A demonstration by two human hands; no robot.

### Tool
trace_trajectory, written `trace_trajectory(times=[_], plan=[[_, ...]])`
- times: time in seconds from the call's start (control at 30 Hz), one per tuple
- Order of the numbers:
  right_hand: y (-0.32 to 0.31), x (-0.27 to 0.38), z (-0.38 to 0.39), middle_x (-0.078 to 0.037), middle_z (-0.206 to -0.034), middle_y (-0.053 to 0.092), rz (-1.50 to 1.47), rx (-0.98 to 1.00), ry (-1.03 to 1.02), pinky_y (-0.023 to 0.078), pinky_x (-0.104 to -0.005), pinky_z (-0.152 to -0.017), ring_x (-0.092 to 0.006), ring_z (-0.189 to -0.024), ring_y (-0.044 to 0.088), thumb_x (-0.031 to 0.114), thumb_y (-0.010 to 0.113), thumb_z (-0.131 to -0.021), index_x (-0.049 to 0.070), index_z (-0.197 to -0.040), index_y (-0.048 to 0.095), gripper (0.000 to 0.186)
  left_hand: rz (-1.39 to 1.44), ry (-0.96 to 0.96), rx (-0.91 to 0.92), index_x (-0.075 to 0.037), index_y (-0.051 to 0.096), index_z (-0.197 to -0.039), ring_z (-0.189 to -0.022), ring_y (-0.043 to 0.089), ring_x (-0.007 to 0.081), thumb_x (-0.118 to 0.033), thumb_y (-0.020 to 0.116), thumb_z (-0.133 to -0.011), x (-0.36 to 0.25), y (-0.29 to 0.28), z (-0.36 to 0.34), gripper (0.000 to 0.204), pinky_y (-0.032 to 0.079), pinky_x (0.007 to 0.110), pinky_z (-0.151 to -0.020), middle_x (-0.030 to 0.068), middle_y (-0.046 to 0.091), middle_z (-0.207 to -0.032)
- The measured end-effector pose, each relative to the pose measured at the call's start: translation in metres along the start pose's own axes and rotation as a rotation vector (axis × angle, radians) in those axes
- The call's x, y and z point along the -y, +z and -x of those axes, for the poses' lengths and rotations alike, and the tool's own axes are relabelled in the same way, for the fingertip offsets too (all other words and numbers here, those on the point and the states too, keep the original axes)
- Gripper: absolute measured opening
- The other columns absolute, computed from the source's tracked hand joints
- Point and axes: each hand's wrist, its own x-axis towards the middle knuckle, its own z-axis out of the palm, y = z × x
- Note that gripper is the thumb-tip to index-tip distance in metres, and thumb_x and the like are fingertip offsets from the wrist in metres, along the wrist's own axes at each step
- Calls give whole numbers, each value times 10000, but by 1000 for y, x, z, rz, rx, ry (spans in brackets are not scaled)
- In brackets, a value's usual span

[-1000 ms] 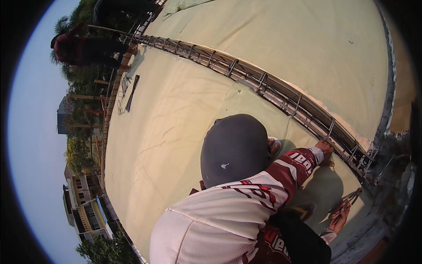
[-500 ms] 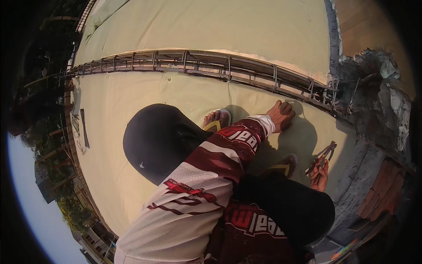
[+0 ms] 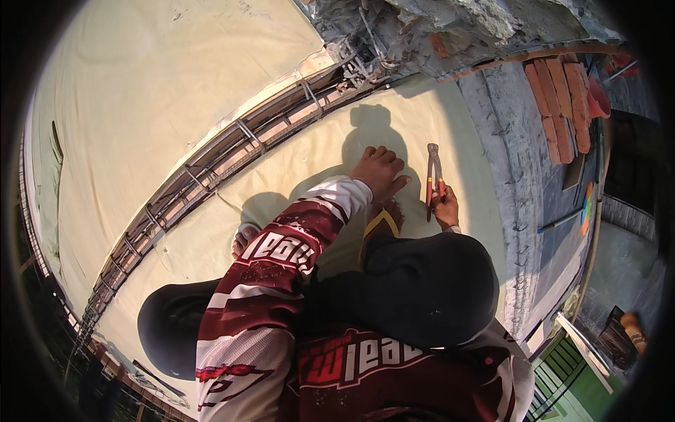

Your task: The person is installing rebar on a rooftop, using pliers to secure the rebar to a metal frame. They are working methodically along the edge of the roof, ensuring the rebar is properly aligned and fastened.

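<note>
I squat on pale green sheeting (image 3: 288, 169). My left hand (image 3: 380, 172) is empty, thumb and fingers apart, just above or on the sheet within my shadow. My right hand (image 3: 445, 205) grips the handles of red-and-yellow handled end-cutting pincers (image 3: 434, 165), whose metal jaws point forward. Beneath and beside my hands is a sandal with a yellow strap (image 3: 373, 228) on my foot. A long rebar cage (image 3: 249, 133) runs diagonally past my left hand, set in a trough between two stretches of sheeting.
Rough broken concrete (image 3: 478, 24) edges the far right end of the cage. To my right are a grey concrete strip (image 3: 503, 162), stacked red bricks (image 3: 562, 105) and a drop toward a lower area with a green railing (image 3: 555, 373). Long dark tools (image 3: 158, 383) lie at lower left.
My view has swung rightward, bringing bricks and broken concrete into sight. My left hand has come back from the rebar cage onto or over the sheeting; my right still holds the pincers.
</note>
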Motion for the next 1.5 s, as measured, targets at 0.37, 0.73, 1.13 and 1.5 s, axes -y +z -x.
trace_trajectory(times=[0.37, 0.73, 1.13, 1.5], plan=[[21, 9, 13, -162, -1098, 648, 455, -403, -331, 455, -485, -965, -358, -1105, 567, 251, 663, -909, 83, -1279, 649, 407, -182, -442, -282, -2, 635, -1152, -1112, 545, 363, -291, 661, -932, 70, -28, 33, 364, 430, 483, -951, 181, 604, -1176], [67, -8, 13, -127, -1349, 558, 602, -610, -311, 350, -516, -1061, -343, -1260, 491, 248, 577, -953, 114, -1490, 464, 565, -356, -905, 62, 66, 451, -1471, -1407, 422, 475, -648, 394, -1000, 134, -48, 50, 857, 324, 533, -1174, 328, 486, -1471], [72, 0, 12, -106, -1400, 535, 682, -597, -154, 323, -492, -1107, -326, -1310, 467, 232, 589, -948, 102, -1483, 465, 564, -111, -1050, 382, -5, 714, -1234, -1267, 617, 358, -887, 265, -893, 141, -81, 20, 1047, 491, 467, -1048, 234, 659, -1310], [71, 0, 12, -120, -1399, 532, 713, -608, -186, 335, -500, -1096, -336, -1313, 467, 225, 598, -950, 97, -1478, 456, 561, -56, -1077, 351, -5, 516, -1467, -1455, 414, 393, -880, 333, -882, 147, -75, 22, 1069, 387, 477, -1172, 250, 435, -1558]])
